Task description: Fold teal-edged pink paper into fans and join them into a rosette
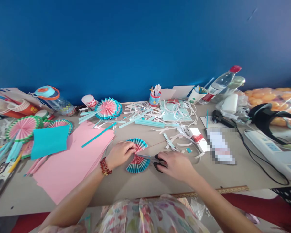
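A small pleated paper fan (137, 156), pink inside with blue edges, lies half open on the beige table (140, 183) in front of me. My left hand (120, 153) pinches its middle, fingers closed on the folds. A red bead bracelet sits on that wrist. My right hand (176, 165) grips black-handled scissors (154, 160) whose blades point left into the centre of the fan.
Pink paper sheets (70, 161) and a teal sheet (49, 140) lie at left beside finished fans (23, 128). Another fan (108, 108), white paper strips (145, 116), a pen cup (155, 97), bottles (218, 84), a power strip (276, 152) and cables crowd the back and right.
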The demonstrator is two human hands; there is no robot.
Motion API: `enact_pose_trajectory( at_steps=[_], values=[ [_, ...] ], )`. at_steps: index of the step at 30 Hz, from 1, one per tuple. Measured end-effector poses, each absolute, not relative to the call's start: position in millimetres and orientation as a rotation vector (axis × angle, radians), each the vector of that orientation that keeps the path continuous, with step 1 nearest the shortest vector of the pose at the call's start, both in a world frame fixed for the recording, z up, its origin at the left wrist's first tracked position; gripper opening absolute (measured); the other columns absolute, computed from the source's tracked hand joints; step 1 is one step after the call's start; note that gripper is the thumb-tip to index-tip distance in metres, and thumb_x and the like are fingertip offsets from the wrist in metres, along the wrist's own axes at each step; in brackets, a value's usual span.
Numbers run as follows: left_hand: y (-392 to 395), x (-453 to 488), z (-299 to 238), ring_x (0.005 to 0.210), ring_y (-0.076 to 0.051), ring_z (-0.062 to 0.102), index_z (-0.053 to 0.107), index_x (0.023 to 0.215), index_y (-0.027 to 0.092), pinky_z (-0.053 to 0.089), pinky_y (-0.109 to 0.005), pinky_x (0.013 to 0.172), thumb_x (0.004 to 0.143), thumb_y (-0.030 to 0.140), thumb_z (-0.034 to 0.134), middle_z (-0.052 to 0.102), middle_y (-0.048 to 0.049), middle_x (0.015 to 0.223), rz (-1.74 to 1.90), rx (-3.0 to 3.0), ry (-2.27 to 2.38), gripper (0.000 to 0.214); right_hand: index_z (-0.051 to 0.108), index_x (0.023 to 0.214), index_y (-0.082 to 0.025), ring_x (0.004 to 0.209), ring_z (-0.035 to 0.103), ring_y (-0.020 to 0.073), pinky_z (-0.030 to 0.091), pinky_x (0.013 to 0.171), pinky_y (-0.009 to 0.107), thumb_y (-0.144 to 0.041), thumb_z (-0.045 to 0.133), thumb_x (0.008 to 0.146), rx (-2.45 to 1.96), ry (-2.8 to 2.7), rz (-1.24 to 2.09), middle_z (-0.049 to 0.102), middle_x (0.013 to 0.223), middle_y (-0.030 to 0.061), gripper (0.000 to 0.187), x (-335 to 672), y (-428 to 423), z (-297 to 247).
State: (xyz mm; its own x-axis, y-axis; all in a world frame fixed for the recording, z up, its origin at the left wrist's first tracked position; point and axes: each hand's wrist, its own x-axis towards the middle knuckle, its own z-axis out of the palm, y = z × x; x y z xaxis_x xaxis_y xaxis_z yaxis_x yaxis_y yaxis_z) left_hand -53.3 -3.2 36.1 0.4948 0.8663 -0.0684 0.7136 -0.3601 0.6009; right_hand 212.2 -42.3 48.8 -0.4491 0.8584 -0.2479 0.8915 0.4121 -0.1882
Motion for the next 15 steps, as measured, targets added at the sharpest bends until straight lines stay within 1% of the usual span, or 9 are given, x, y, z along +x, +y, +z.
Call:
enact_pose_trajectory(
  at_steps=[4, 15],
  values=[
    [-2.3, -52.6, 38.9, 0.080, -0.016, 0.061, 0.061, 0.080, 0.022, 0.041, -0.027, 0.073, 0.096, 0.027, 0.047, 0.066, 0.0010, 0.082, 0.368, 2.159, 1.259, 0.022, 0.064, 0.092, -0.023, 0.076, 0.064, 0.0195, 0.023, 0.059, 0.028, -0.039, 0.058, 0.087, 1.566, 2.583, -0.454, 0.071, 0.082, 0.0022, 0.018, 207.1, -37.9, 48.3],
    [0.0, -53.5, 37.6, 0.081, -0.016, 0.060, 0.060, 0.081, 0.021, 0.041, -0.028, 0.075, 0.097, 0.026, 0.045, 0.063, -0.0001, 0.085, 0.374, 2.207, 1.207, 0.023, 0.065, 0.090, -0.023, 0.072, 0.065, 0.0191, 0.022, 0.058, 0.028, -0.042, 0.059, 0.087, 1.532, 2.618, -0.445, 0.071, 0.078, 0.0020, 0.021, 204.2, -32.6, 45.6]
  ],
)
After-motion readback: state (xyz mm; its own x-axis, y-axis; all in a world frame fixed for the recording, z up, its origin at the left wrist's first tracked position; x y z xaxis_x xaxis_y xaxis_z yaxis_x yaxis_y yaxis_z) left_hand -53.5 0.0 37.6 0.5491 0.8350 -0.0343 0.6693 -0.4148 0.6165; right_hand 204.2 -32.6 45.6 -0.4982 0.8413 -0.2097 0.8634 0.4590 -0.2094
